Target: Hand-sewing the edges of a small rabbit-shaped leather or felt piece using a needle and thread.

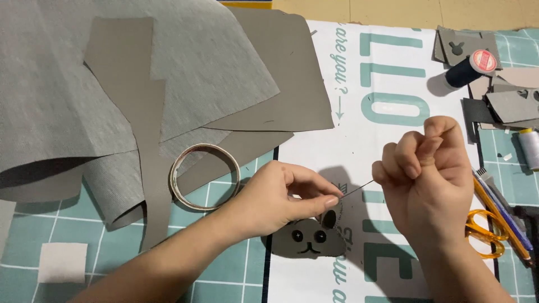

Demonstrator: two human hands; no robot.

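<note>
The grey animal-face piece (307, 240), cut from stiff fabric with two dark button eyes and a small stitched mouth, lies on the desk (224, 280) near the bottom middle of the view, half on the white printed sheet (348, 73) and half on the teal grid cutting mat (112, 269). The left hand (281, 199) rests on top of it, thumb and forefinger pinched closed at the piece's upper right edge, by a small dark round ear. From that pinch a thin dark thread (359, 188) runs taut up and to the right into the right hand (429, 171), which is clenched into a fist around the thread's other end (whether a needle sits in either grip is too fine to tell).

Just left of the left hand lies a ring of tape (205, 177), lying flat and seen from above, with only mat and grey material showing through its middle. Large sheets of grey fabric (140, 84) overlap across the upper left. At the upper right, a spool of dark thread (471, 67) lies on its side beside a heap of small grey cut scraps (505, 104), and a pale spool (529, 147) sits at the edge. Orange-handled scissors (485, 233) and a few pens (505, 210) lie just right of the right hand.
</note>
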